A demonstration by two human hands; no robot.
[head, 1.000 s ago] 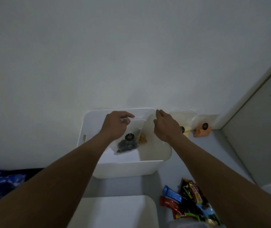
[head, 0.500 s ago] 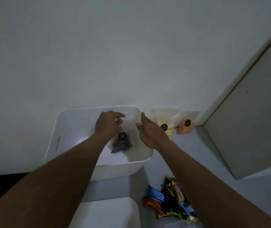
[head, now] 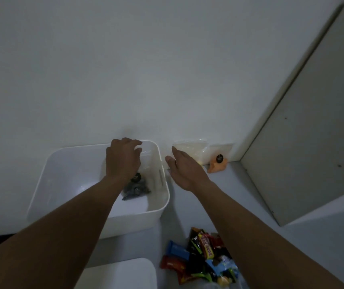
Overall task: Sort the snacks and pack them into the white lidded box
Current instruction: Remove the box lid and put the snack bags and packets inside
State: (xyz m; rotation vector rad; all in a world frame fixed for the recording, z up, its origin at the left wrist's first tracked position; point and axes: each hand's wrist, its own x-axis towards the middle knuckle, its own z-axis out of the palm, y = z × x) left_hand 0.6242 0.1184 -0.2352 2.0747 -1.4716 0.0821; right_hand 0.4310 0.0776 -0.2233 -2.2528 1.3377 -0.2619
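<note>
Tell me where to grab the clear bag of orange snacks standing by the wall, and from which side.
Pinch the bag of orange snacks by its flat, empty upper film, above the black round sticker. It leans upright against the wall, so come from the front and above with the open right hand, which is already nearest.

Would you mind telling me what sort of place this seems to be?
Probably a plain room in a home, at a corner: a bare white wall, a pale cabinet panel, and a white box with loose snacks on a light surface.
</note>
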